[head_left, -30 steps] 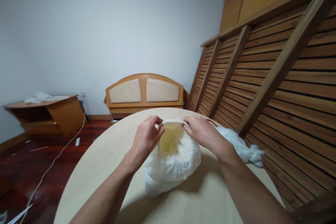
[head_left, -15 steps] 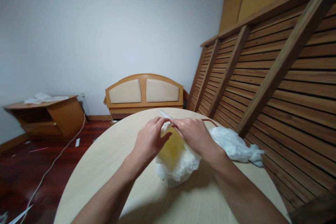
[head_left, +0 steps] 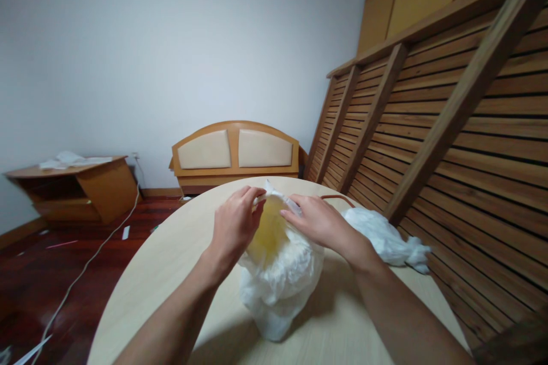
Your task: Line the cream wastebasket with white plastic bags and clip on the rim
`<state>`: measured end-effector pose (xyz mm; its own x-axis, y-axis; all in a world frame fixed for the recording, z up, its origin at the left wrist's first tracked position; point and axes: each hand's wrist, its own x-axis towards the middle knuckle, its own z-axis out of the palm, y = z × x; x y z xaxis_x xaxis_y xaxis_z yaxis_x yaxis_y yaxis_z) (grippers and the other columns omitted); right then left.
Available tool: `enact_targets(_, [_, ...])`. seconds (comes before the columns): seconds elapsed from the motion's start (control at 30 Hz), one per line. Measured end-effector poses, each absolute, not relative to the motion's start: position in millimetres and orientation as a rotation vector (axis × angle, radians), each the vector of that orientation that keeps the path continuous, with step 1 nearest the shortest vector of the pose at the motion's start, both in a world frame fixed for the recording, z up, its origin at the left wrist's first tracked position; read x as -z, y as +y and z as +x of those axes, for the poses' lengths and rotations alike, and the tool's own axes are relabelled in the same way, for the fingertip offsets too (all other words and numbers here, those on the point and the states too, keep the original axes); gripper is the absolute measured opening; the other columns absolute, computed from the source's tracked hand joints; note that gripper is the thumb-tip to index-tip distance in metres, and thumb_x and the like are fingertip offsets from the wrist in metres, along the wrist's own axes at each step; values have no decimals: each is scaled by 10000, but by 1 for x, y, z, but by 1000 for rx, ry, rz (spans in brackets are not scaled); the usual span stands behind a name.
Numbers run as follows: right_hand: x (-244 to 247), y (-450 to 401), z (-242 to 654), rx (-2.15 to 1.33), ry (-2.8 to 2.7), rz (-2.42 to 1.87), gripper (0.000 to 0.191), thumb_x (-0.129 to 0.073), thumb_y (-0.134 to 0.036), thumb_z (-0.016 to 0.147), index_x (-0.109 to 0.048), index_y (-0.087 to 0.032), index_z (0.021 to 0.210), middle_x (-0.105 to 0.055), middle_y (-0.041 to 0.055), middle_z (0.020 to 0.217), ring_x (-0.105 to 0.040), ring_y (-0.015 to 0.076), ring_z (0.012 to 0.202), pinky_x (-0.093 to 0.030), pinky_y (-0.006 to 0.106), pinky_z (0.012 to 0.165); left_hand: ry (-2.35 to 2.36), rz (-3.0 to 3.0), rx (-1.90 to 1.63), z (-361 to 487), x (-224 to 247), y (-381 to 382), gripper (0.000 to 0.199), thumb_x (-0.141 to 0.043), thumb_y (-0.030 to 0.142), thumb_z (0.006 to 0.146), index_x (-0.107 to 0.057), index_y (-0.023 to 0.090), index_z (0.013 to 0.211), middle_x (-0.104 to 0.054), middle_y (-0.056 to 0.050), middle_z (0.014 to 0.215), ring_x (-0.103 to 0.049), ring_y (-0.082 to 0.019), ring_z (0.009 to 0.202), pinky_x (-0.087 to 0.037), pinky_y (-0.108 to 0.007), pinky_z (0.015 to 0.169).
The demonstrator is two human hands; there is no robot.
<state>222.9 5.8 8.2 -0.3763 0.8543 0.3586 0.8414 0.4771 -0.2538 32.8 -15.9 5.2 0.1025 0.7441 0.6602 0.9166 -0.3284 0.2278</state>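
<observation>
A white plastic bag (head_left: 282, 291) hangs crumpled around something yellow (head_left: 269, 228) over the middle of the round table. What the yellow thing is, I cannot make out. At the far side of the opening, my left hand (head_left: 237, 222) pinches the bag's rim between thumb and fingers. My right hand (head_left: 319, 219) grips the same rim a little to the right, its thumb on the near side. Between both hands a white corner of the bag sticks up. Beyond my right wrist lies a second white plastic bag (head_left: 381, 234), bunched up with a knotted-looking end.
The pale round table (head_left: 154, 274) fills the foreground. Behind my right hand a thin brown curved strip (head_left: 338, 197) lies on it. Wooden slats (head_left: 428, 120) lean along the right. A headboard (head_left: 235, 148) stands beyond; left is a low cabinet (head_left: 107, 188) with a white cord (head_left: 92, 259) nearby.
My hands have moved apart along the rim, the left slightly leftward. The bag now hangs lower and nearer to me, and more of its outside and yellow inside shows.
</observation>
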Motion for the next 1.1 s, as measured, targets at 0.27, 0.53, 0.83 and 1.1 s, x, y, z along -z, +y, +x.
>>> enact_targets(0.27, [-11,4,234,-98,-2289,-1366,274,-556,-341,926,-690,-190,1111,-734,102,1100,-667,236,1015,-446,290,849,-1870,-2046,1134,22,-4,-4,152,-615,262,897,-699,255,1023,-754,-14,988,-683,-190,889,-437,-256,688])
enact_targets(0.53, [-17,-6,234,-67,-2373,-1557,380,-404,-391,999,-712,-174,948,-747,119,960,-684,237,893,-432,293,759,-1948,-2057,1135,17,-4,1,169,-603,267,889,-701,250,1026,-759,-13,1015,-684,-188,867,-439,-261,681])
enact_targets(0.83, [-10,3,234,-179,-2388,-1478,287,-429,-313,1001,-680,-177,1027,-735,104,1024,-675,224,938,-450,291,816,-1731,-2038,1169,25,-2,-3,166,-623,229,896,-689,252,1047,-739,-1,1016,-668,-178,858,-413,-254,677])
enact_targets(1.1, [3,-9,193,413,-2070,-1405,192,-577,-176,920,-613,-168,1108,-666,121,1110,-597,269,1067,-471,380,915,-1764,-1862,963,28,3,-2,157,-590,239,922,-684,250,1048,-721,-12,997,-663,-191,813,-319,-272,559])
